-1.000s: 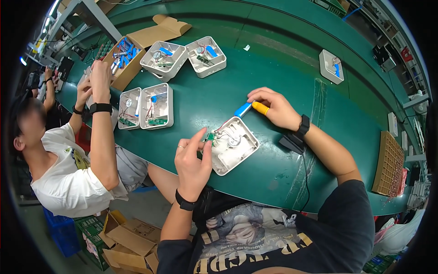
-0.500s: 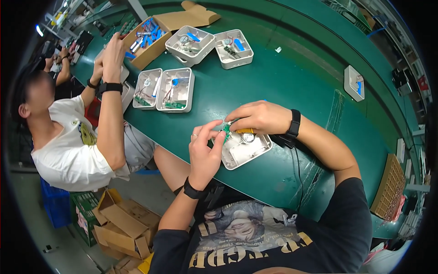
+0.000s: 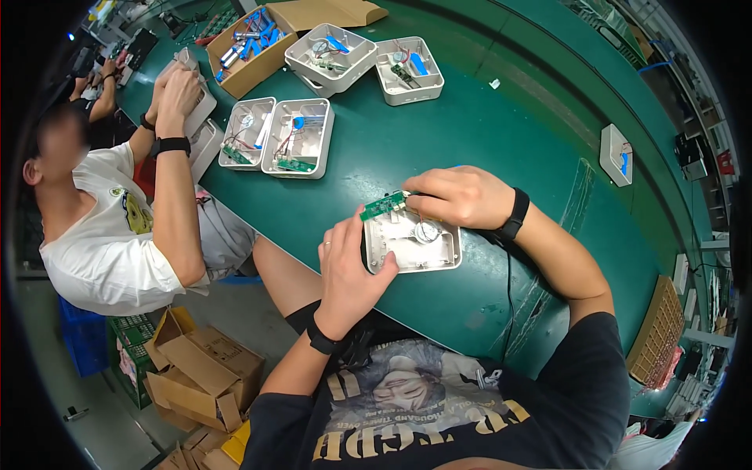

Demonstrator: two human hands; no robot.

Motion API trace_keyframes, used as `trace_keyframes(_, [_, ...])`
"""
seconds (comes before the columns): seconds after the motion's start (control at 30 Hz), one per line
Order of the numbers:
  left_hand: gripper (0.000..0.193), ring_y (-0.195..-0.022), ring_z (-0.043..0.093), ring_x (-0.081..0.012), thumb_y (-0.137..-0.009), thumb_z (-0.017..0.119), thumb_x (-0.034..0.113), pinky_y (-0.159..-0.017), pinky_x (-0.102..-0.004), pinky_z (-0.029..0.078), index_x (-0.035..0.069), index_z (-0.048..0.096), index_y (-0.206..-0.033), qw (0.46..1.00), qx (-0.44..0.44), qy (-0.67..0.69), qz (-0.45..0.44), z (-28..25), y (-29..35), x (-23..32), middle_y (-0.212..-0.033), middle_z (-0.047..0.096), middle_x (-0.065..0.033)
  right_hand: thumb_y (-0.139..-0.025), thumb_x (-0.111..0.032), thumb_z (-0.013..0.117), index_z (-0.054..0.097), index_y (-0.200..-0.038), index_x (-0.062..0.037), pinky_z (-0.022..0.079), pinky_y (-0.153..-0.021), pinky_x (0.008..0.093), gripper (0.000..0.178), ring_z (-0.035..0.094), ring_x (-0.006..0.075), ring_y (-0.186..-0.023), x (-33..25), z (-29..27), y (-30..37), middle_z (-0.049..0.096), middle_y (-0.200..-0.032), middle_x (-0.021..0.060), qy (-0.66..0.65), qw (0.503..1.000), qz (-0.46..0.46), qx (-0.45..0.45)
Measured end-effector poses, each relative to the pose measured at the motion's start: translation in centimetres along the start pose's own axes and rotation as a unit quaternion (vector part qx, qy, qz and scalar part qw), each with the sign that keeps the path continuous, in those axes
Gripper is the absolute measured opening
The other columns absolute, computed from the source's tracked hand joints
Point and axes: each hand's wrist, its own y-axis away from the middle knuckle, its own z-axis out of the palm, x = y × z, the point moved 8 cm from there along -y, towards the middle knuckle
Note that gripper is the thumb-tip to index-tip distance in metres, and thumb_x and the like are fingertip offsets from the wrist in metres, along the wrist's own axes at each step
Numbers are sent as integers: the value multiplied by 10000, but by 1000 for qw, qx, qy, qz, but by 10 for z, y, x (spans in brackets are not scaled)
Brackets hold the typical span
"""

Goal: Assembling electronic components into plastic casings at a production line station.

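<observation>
In front of me a shallow white plastic case (image 3: 398,258) rests on the green bench, with a round metallic part (image 3: 426,232) and thin wires inside. My left hand (image 3: 345,262) grips the case's left side, thumb over its near-left part and fingers along the outer wall. A green circuit board (image 3: 382,207) lies slantwise over the far edge of the case. Its left end comes close to my left index fingertip. My right hand (image 3: 464,196) pinches the board's right end near a small white connector; those fingertips are partly hidden.
Several white cases (image 3: 296,141) with boards, wires and blue parts stand at the far left. Behind them is a cardboard box (image 3: 249,48) of blue-wrapped cells. One case (image 3: 616,157) sits far right. A co-worker's hands (image 3: 176,94) hold another case at left. A black cable (image 3: 509,301) crosses the bench.
My left hand has moved off the board onto the case's left side. The board has swung from steeply tilted to lengthwise over the far edge. The co-worker's hands have come down from near the cardboard box.
</observation>
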Motion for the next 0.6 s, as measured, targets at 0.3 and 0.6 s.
trace_keyframes(0.3, [754, -1160, 649, -370, -789, 792, 129, -1004, -447, 534, -73, 560, -1477, 995, 8, 78, 56, -7, -22, -8, -1291, 632, -215, -858, -99, 776, 703, -1025, -23, 640, -765, 390, 197, 742, 279, -981, 6, -12, 3, 716, -1187, 128, 42, 997, 57, 35])
trace_keyframes(0.6, [653, -1112, 693, -357, -820, 792, 87, -988, -437, 558, -22, 617, -1440, 984, -4, 174, 45, 1, -30, -5, -1225, 715, -205, -834, -87, 800, 701, -1047, -12, 637, -843, 400, 246, 742, 312, -1041, 8, -11, -4, 715, -1226, 133, -39, 996, 79, -26])
